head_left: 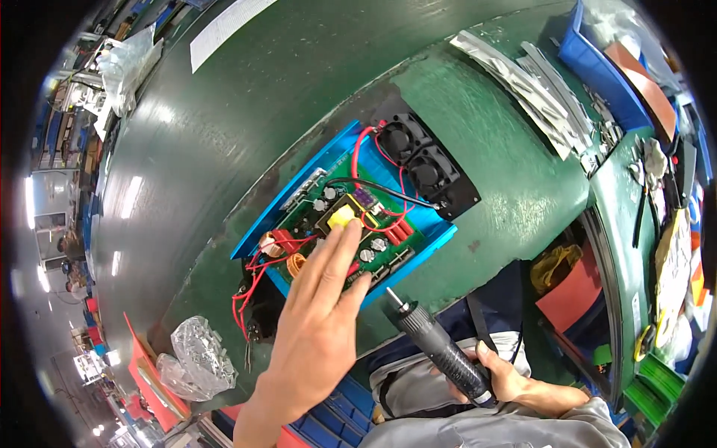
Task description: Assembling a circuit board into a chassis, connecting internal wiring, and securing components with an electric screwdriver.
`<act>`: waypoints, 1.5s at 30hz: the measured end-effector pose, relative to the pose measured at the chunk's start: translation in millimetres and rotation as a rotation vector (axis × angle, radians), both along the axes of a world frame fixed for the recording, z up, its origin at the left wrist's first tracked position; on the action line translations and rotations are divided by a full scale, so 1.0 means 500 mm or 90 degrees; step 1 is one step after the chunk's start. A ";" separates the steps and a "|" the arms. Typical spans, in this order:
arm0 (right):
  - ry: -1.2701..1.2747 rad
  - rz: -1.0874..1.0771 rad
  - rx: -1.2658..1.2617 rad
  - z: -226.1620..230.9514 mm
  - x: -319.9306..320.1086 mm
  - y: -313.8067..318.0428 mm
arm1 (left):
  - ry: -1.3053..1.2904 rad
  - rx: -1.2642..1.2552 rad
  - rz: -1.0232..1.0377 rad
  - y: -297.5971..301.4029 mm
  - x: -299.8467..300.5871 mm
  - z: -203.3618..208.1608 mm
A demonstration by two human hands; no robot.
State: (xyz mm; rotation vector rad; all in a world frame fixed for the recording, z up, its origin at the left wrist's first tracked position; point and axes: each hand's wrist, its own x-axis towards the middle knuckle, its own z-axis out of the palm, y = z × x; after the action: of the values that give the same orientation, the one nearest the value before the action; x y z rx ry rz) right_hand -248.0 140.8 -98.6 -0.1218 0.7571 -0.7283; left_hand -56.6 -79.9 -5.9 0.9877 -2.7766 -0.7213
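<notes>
A blue metal housing [433,243] lies slanted on the green bench, with a populated green circuit board inside it. My left hand [317,328] reaches over its near side, fingers stretched out, the tips resting at a yellow-wrapped transformer [343,217]. In my right hand [508,379], a black electric screwdriver [444,351] is gripped by its rear part, the bit pointing up and left, apart from the housing. A black end panel with two fans [429,173] lies at the far right end, joined by red and black wires. Red leads [254,287] spill from the left end.
A clear plastic bag [198,358] and an orange-red sheet [153,373] lie at left. Long metal strips [523,93] rest at the back right beside a blue bin [609,67]. An open drawer [579,280] and a tool-covered side bench stand at right.
</notes>
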 end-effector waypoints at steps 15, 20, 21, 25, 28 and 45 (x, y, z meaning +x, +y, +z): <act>-0.207 0.009 0.013 -0.044 0.008 -0.003 | -0.006 -0.056 -0.021 0.013 0.004 -0.013; 0.020 0.015 -0.093 -0.063 -0.009 0.030 | -0.052 -0.085 -0.027 0.011 0.010 0.006; 0.277 0.096 -0.099 -0.037 -0.026 0.024 | -0.047 -0.074 -0.036 0.003 0.015 0.011; 0.511 0.095 -0.020 0.028 -0.088 0.048 | 0.094 -0.059 -0.015 -0.088 0.019 0.055; 0.656 -0.010 -0.217 -0.029 -0.123 0.093 | 0.126 -0.145 0.052 -0.242 0.016 0.035; 0.616 -0.089 -0.059 0.014 -0.127 -0.001 | -0.071 -0.279 0.531 -1.080 -0.127 -0.227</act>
State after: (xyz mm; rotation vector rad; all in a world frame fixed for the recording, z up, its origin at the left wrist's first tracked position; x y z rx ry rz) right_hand -311.5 140.1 -91.6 -0.5327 1.6635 -0.8300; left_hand -120.2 -620.1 -119.5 1.8748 -2.0981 0.0590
